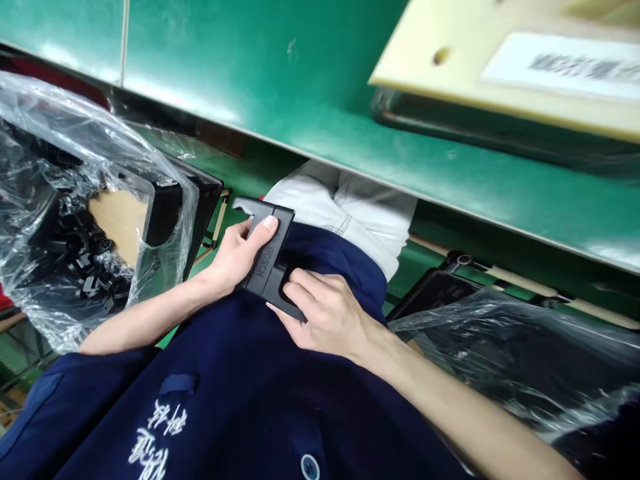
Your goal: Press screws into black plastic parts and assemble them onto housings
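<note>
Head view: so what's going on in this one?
A person holds a black plastic part in front of their body, beside the green table. The left hand grips it, thumb on its face; the right hand has its fingers at the notched end. More black parts lie inside clear plastic on the left.

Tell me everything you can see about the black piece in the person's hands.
The black piece looks like matte, hard plastic. It is longish and blocky, with a seam line running along its face, a curved, hook-like tip at its upper-left corner and a notch by its lower end. Lettering on the face seems to read BOSCH. It is held slanted in front of the navy shirt. The left hand presses a thumb on its face; the right hand grips its lower end. Its underside is hidden.
</note>
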The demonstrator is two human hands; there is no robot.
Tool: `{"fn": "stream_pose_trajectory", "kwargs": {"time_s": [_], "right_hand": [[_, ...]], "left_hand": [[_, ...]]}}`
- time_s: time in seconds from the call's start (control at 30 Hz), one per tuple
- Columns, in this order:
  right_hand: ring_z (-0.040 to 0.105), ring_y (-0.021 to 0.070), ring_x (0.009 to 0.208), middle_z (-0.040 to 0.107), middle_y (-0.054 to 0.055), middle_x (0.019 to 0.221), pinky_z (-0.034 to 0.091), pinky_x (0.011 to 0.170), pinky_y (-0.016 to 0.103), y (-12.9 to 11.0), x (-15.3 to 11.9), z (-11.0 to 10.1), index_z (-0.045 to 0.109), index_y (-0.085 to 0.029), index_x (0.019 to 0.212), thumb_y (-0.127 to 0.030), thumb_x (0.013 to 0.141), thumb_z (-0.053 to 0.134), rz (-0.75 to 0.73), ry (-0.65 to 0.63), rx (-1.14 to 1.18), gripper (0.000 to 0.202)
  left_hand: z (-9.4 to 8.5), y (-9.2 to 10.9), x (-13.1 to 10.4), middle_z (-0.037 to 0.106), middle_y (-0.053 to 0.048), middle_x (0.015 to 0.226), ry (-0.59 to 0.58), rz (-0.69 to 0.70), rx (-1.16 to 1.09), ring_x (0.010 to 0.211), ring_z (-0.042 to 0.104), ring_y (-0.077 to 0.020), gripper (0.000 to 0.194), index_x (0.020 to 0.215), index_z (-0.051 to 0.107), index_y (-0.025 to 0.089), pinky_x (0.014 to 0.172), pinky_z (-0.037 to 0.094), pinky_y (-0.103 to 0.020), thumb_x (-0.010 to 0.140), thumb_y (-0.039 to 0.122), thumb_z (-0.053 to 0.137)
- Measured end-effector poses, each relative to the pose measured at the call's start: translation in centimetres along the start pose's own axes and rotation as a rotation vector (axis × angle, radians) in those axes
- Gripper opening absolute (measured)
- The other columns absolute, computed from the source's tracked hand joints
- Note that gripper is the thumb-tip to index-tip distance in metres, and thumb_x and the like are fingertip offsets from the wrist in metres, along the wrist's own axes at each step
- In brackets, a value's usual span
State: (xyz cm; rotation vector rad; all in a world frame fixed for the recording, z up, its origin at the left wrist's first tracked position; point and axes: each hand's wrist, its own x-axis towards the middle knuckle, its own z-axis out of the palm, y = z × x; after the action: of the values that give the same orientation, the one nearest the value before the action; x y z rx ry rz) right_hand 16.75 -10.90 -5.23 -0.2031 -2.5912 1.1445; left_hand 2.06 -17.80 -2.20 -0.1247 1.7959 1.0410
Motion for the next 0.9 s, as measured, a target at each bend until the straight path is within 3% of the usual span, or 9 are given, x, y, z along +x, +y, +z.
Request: {"fn": "stream_pose_trajectory", "kwargs": {"time_s": [0.1,0.23,0.3,0.37,0.47,0.57,0.7,0.8,0.9], "right_hand": [[0.052,0.0127,0.056,0.059,0.002,0.067,0.041,0.052,0.025,1.8,0.6,-1.5,0.058,-0.016,0.071,-0.034,0.088,0.059,0.118,0.069,0.1,0.025],[0.061,0.0165,0.073,0.065,0.003,0.082,0.049,0.068,0.029,4.4,1.1,-2.1,0.059,-0.017,0.088,-0.037,0.078,0.071,0.31,0.122,0.338,0.025],[0.063,0.0174,0.078,0.064,0.005,0.093,0.052,0.071,0.031,4.4,0.1,-1.2,0.056,-0.018,0.107,-0.041,0.078,0.072,0.484,0.217,0.518,0.04],[0.063,0.0148,0.071,0.062,0.006,0.099,0.053,0.064,0.029,3.6,-1.5,0.0,0.045,-0.019,0.122,-0.048,0.083,0.065,0.642,0.26,0.821,0.053],[0.064,0.0131,0.071,0.06,0.009,0.106,0.053,0.061,0.028,1.5,-3.6,0.9,0.039,-0.019,0.126,-0.057,0.087,0.057,0.644,0.144,1.169,0.057],[0.064,0.0172,0.086,0.062,0.01,0.109,0.055,0.076,0.032,-0.8,-4.0,0.2,0.042,-0.017,0.128,-0.056,0.084,0.062,0.6,0.149,1.079,0.062],[0.065,0.0213,0.094,0.066,0.008,0.106,0.055,0.083,0.036,-2.9,-3.4,-1.9,0.048,-0.019,0.123,-0.043,0.084,0.064,0.668,0.418,0.859,0.048],[0.066,0.0216,0.091,0.066,0.008,0.104,0.055,0.08,0.035,-3.7,-4.1,-3.1,0.048,-0.019,0.122,-0.04,0.082,0.064,0.716,0.54,0.781,0.047],[0.064,0.025,0.094,0.065,0.011,0.107,0.055,0.085,0.041,-4.6,-5.9,-3.6,0.051,-0.018,0.12,-0.044,0.078,0.065,0.845,0.572,0.593,0.052]], "left_hand": [[0.6,-0.6,-1.0,0.052,0.003,0.057,-0.027,0.004,0.062,0.052,0.045,-0.0076,0.052,0.065,0.058,0.014,0.048,0.039,-0.02,0.066,0.064,0.074],[1.1,-1.4,-1.9,0.056,0.001,0.058,-0.011,-0.065,0.077,0.052,0.046,-0.0093,0.058,0.074,0.063,0.012,0.048,0.038,-0.021,0.069,0.07,0.067],[1.3,-1.2,-2.0,0.06,0.0,0.063,0.032,0.001,0.056,0.057,0.052,-0.0113,0.06,0.079,0.064,0.012,0.053,0.042,-0.022,0.07,0.071,0.064],[1.6,-0.7,-2.0,0.064,-0.002,0.069,0.074,0.096,0.067,0.066,0.057,-0.0138,0.059,0.083,0.065,0.012,0.06,0.046,-0.023,0.073,0.07,0.061],[2.3,0.0,-2.3,0.066,-0.003,0.073,0.121,0.24,0.153,0.07,0.058,-0.0148,0.048,0.082,0.065,0.012,0.064,0.048,-0.024,0.077,0.06,0.064],[3.8,0.5,-3.2,0.068,-0.004,0.075,0.051,0.34,0.214,0.071,0.061,-0.0168,0.034,0.081,0.064,0.013,0.065,0.049,-0.026,0.076,0.046,0.069],[6.2,1.5,-4.4,0.071,-0.005,0.08,-0.158,0.354,0.198,0.074,0.066,-0.0195,0.031,0.086,0.064,0.014,0.067,0.053,-0.027,0.065,0.034,0.078],[7.8,2.3,-4.7,0.071,-0.005,0.077,-0.336,0.299,0.183,0.071,0.066,-0.0191,0.033,0.082,0.066,0.013,0.064,0.054,-0.026,0.062,0.035,0.081],[8.9,2.5,-4.7,0.07,-0.007,0.07,-0.494,0.242,0.212,0.065,0.064,-0.0197,0.032,0.073,0.069,0.012,0.06,0.055,-0.028,0.062,0.039,0.082]]}}
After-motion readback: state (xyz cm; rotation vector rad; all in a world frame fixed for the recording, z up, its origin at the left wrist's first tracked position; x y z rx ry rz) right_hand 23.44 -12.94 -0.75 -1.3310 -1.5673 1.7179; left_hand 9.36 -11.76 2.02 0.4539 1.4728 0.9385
